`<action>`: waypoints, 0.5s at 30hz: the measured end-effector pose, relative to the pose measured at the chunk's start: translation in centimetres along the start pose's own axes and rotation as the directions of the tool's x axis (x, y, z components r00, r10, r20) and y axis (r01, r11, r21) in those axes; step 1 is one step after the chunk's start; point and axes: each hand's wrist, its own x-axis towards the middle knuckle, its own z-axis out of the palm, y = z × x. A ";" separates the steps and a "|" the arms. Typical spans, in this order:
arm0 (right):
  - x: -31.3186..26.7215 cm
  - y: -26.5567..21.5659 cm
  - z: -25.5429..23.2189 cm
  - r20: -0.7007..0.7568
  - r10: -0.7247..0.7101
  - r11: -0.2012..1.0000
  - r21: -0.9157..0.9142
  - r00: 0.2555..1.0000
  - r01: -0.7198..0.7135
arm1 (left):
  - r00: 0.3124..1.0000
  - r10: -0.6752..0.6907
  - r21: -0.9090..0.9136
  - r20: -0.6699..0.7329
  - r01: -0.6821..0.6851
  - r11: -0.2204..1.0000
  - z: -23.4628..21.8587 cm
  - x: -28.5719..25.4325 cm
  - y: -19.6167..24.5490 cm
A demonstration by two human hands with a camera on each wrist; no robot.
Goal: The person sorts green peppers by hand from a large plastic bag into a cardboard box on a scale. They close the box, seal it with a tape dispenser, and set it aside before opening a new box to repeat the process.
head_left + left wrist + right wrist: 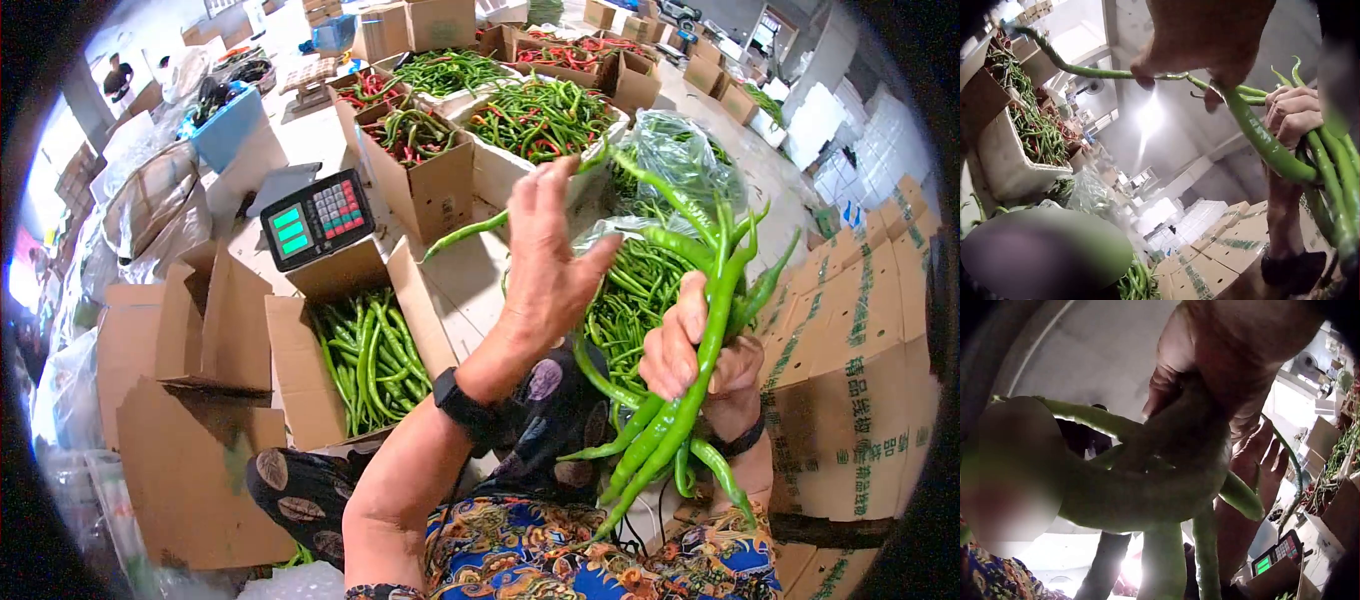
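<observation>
My right hand (pixel 690 350) grips a bunch of long green peppers (pixel 680 420) upright above my lap, stems up. My left hand (pixel 545 265), with a black watch on its wrist, is raised just left of the bunch. It pinches a single long green pepper (pixel 465 235) that sticks out to the left. The left wrist view shows the fingers (pixel 1204 44) pinching that pepper (pixel 1085 70), with the right hand (pixel 1294 112) and its bunch (pixel 1329 181) beside them. In the right wrist view the right hand (pixel 1229 356) wraps the bunch (pixel 1166 487) and the left hand (pixel 1254 481) is behind.
An open carton of green peppers (pixel 370 360) stands front left, with a weighing scale (pixel 317 218) behind it. Boxes of mixed red and green peppers (pixel 540 120) fill the back. A plastic bag of peppers (pixel 640 290) lies behind my hands. Printed cartons (pixel 860 380) are stacked on the right.
</observation>
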 end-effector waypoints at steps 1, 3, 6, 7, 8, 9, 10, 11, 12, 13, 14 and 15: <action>0.1 0.6 -0.3 0.054 0.032 0.998 0.052 0.998 -0.035 | 0.994 0.089 0.093 -0.069 -0.082 0.992 -0.6 -0.2 -0.5; 0.2 1.7 -0.5 0.135 0.069 0.994 0.070 0.988 -0.079 | 0.994 0.050 -0.016 -0.094 -0.051 0.999 -1.8 -0.6 -1.3; 0.1 3.3 0.2 0.164 0.048 0.997 0.056 0.985 -0.058 | 0.971 -0.181 -0.297 -0.156 0.129 0.946 -4.5 -2.4 -1.3; 0.6 3.8 0.2 0.176 0.049 0.995 0.073 0.983 -0.062 | 0.967 -0.219 -0.243 -0.132 0.183 0.953 -5.6 -3.6 -1.4; 1.1 4.3 0.1 0.232 0.094 0.990 0.083 0.968 -0.116 | 0.958 -0.263 -0.188 -0.113 0.239 0.953 -6.7 -4.6 -1.8; 1.6 4.9 0.2 0.288 0.142 0.981 0.090 0.947 -0.175 | 0.967 -0.253 -0.120 -0.001 0.251 0.961 -7.6 -5.6 -3.4; 1.8 5.9 0.3 0.301 0.159 0.975 0.103 0.940 -0.198 | 0.959 -0.283 -0.004 -0.029 0.283 0.959 -7.9 -6.3 -3.9; 1.8 6.9 0.5 0.262 0.195 0.967 0.109 0.945 -0.229 | 0.961 -0.275 -0.066 -0.014 0.273 0.960 -8.4 -6.6 -4.5; 2.0 7.7 0.8 0.222 0.228 0.960 0.113 0.948 -0.257 | 0.965 -0.261 -0.127 0.002 0.259 0.958 -9.1 -6.6 -5.0; 2.5 8.1 0.9 0.195 0.359 0.897 0.197 0.913 -0.395 | 0.959 -0.275 -0.165 0.072 0.283 0.945 -9.9 -6.6 -5.4; 3.1 8.7 1.2 0.225 0.398 0.890 0.141 0.890 -0.434 | 0.903 -0.361 -0.350 0.231 0.424 0.836 -10.6 -6.7 -5.5; 3.7 8.9 1.9 0.178 0.425 0.893 0.079 0.887 -0.444 | 0.877 -0.373 -0.470 0.304 0.478 0.742 -11.1 -7.0 -5.7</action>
